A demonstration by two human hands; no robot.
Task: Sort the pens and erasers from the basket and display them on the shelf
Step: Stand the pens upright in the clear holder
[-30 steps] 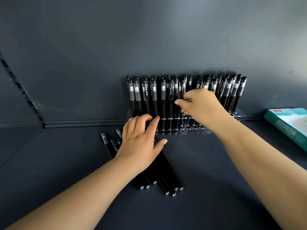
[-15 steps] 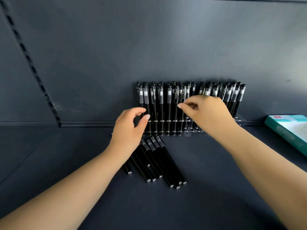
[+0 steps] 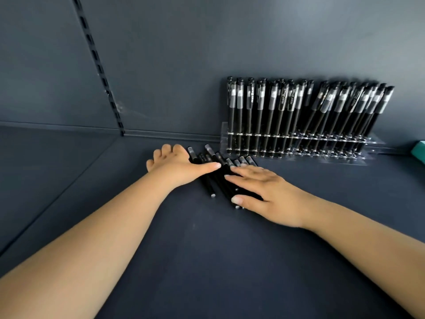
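Black loose pens (image 3: 220,176) on shelf (image 3: 207,261); left hand (image 3: 177,166) & right hand (image 3: 264,192) lie flat on them, nothing in grip. Risk: pens roll, scatter.

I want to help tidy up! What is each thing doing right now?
Loose black pens: lying flat in a bunch on the dark shelf.
Clear plastic pen rack: full of upright black pens.
Left hand: open, touching the bunch.
Right hand: open, flat on the bunch.
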